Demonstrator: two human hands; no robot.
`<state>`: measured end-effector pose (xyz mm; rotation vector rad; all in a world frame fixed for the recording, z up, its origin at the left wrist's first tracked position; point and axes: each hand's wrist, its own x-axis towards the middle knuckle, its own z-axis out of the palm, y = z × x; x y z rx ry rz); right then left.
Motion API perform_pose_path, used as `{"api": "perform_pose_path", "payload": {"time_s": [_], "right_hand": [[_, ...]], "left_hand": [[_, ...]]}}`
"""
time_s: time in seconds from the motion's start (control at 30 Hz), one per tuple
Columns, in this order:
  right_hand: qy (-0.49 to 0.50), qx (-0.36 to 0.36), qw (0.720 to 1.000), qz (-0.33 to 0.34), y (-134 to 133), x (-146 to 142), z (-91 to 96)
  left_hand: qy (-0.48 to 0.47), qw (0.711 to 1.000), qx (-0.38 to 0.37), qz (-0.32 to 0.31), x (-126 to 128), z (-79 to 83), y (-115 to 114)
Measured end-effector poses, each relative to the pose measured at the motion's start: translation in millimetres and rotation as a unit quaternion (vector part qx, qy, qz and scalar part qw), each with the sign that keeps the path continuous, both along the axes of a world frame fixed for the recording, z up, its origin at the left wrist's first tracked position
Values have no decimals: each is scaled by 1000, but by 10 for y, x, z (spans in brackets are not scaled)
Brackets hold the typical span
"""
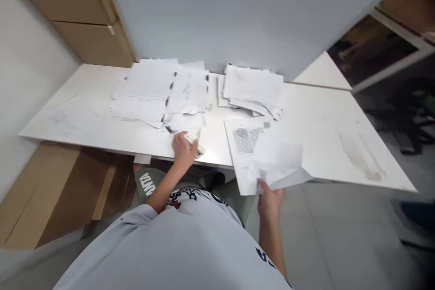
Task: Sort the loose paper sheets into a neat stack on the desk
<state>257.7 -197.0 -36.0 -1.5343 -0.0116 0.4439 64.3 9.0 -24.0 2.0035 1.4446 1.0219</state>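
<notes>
My left hand [183, 148] is closed around a small cream-coloured block-like object [200, 150] at the front edge of the white table. Its exact kind is blurred and partly covered by my fingers. Loose white sheets lie just beyond that hand. My right hand [270, 197] pinches the lower edge of some white paper sheets [278, 156], thumb on top. These sheets are slightly lifted and bent, and they overlap a printed page [234, 145] with a dense dark pattern, which sticks out past the table's front edge.
Spread paper piles [146, 81] lie at the back left of the table [316, 127], and another paper stack [253, 86] at the back centre. A grey panel [217, 13] rises behind. Cardboard boxes [44, 190] stand at lower left, more boxes [91, 43] at upper left.
</notes>
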Motion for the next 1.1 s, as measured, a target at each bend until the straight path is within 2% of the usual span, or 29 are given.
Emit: {"api": "perform_pose_path", "payload": {"time_s": [0.1,0.3,0.4,0.5,0.6,0.67,0.7,0.77,0.83,0.93,1.1], "right_hand": [[35,16,999,-13,-18,-153,-87],[138,40,988,55,-30,-410,-187],[145,77,980,112,12,-488,-138],[194,100,953,211,-40,-544,-104],[231,88,923,295,-239,-484,-143],[231,78,929,278,-366,-357,-181],[226,79,936,258,-402,-277,-191],[214,93,945,230,-397,-116,-178],[205,109,950,210,-308,8,-135],[192,105,958,185,-151,79,-74],[185,106,964,160,-151,-67,-90]], "left_hand": [[71,997,23,-10,16,-2,43],[111,990,46,-70,-20,25,-52],[98,993,27,-55,10,25,-22],[72,997,7,-34,16,36,13],[66,994,60,-62,8,110,-129],[81,978,113,-153,54,185,-344],[91,962,121,-227,104,220,-466],[116,912,76,-387,255,265,-683],[122,875,-3,-469,439,266,-807],[108,864,-82,-484,664,211,-808],[140,889,-70,-431,795,147,-703]]}}
